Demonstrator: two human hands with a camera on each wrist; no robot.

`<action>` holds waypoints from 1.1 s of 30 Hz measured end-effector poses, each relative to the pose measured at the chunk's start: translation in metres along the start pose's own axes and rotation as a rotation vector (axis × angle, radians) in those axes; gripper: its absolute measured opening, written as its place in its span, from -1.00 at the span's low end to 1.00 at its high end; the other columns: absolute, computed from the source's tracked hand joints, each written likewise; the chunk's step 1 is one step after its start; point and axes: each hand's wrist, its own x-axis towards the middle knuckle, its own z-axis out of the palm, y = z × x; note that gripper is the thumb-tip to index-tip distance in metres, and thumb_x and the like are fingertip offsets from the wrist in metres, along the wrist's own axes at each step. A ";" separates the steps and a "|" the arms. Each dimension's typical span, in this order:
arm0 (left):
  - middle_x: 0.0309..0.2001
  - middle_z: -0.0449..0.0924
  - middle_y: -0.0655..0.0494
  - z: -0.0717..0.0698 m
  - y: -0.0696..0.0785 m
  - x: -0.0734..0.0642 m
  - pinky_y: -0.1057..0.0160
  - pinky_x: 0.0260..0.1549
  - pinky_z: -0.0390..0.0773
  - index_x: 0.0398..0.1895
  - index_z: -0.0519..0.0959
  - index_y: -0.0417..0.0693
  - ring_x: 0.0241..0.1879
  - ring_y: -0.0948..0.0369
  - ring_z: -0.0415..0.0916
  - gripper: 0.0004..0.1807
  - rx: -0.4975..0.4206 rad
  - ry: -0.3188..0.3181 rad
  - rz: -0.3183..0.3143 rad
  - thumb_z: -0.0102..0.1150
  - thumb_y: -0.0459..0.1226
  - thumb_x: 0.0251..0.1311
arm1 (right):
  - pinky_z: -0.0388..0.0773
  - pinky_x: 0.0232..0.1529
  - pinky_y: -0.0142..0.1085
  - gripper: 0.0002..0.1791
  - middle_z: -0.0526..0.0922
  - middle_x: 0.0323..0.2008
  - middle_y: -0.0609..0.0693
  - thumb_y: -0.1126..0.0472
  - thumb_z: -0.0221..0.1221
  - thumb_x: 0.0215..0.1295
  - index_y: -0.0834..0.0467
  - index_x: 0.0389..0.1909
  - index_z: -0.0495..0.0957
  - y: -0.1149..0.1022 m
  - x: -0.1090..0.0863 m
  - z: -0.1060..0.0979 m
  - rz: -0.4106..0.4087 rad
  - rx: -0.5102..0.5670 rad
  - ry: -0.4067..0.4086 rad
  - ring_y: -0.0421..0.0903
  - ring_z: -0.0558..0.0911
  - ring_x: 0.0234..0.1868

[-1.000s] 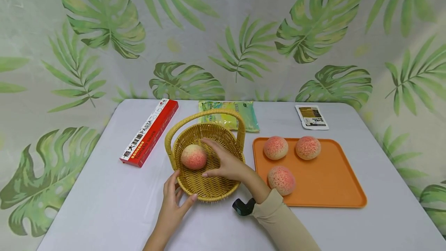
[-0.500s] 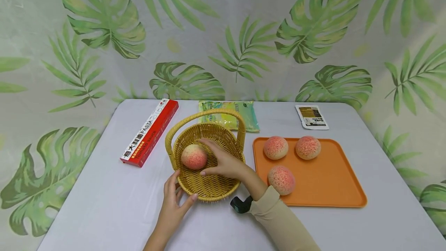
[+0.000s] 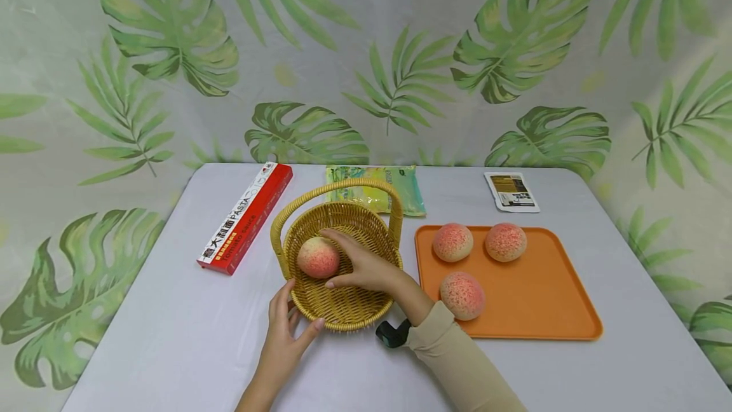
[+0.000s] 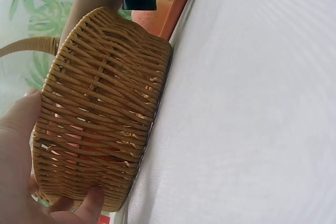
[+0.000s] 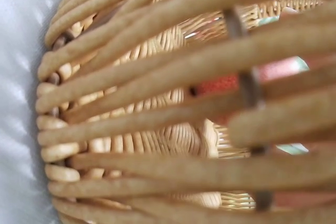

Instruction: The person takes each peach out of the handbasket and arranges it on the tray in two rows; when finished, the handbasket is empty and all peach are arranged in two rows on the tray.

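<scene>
- My left hand (image 3: pixel 281 329) cups the near-left side of the basket (image 3: pixel 343 314), thumb at the rim and fingers against the outer wall; I judge that this hold steadies it while my other hand is inside.
- My right hand (image 3: pixel 368 266) is in the basket, thumb and fingers spread apart in a loose arch; my two hands are apart, with wicker between them.
- The peach (image 3: pixel 318 257) lies in the basket just left of my right fingertips, partly within their arch, which seems spread to suit its roundness. I cannot tell whether they touch; weave blocks the right wrist view.
- The handle (image 3: pixel 357 182) arches up beyond my right hand, leaving the near side free for that arm.
- Right of my right wrist, an orange tray (image 3: pixel 543 297) bears three more peaches (image 3: pixel 462 296); its raised rim probably stops them rolling away.
- Beyond my left hand lies a red box (image 3: pixel 247 218), clear of my reach.
</scene>
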 end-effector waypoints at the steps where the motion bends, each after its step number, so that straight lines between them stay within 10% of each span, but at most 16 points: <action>1: 0.24 -0.13 -0.28 0.000 0.000 0.000 0.03 0.14 0.19 0.34 -0.11 -0.29 0.17 -0.20 0.04 -0.11 0.000 -0.001 -0.002 0.24 -0.39 0.04 | 0.09 0.26 -0.04 0.00 -0.03 0.35 -0.05 0.07 0.35 -0.04 -0.05 0.37 -0.05 0.000 0.000 0.000 0.000 0.000 -0.003 -0.10 -0.02 0.32; 12: 0.25 -0.12 -0.26 0.000 0.000 0.000 0.06 0.14 0.19 0.34 -0.10 -0.28 0.17 -0.18 0.04 -0.12 0.000 -0.002 -0.009 0.24 -0.38 0.04 | 0.01 0.29 -0.10 -0.02 -0.02 0.36 0.01 0.06 0.34 -0.03 0.02 0.37 -0.02 0.003 0.004 0.001 -0.016 -0.031 -0.032 -0.11 -0.07 0.34; 22: 0.29 -0.14 -0.07 0.000 -0.034 0.001 0.14 0.16 0.19 0.38 -0.11 0.04 0.21 -0.05 0.02 -0.09 -0.013 0.001 -0.008 0.26 -0.26 0.05 | 0.08 0.27 -0.08 -0.07 -0.02 0.35 0.07 0.05 0.32 0.00 -0.02 0.36 0.00 0.000 0.008 0.002 -0.004 -0.049 -0.067 -0.07 -0.03 0.33; 33: 0.26 -0.15 -0.23 0.000 -0.003 0.000 0.06 0.15 0.18 0.34 -0.10 -0.23 0.19 -0.15 0.02 -0.12 -0.012 -0.007 -0.038 0.23 -0.38 0.05 | 0.22 0.21 -0.14 -0.20 0.12 0.29 0.01 0.09 0.28 0.06 -0.02 0.31 0.10 -0.001 0.015 0.004 -0.004 -0.078 -0.055 -0.07 0.15 0.26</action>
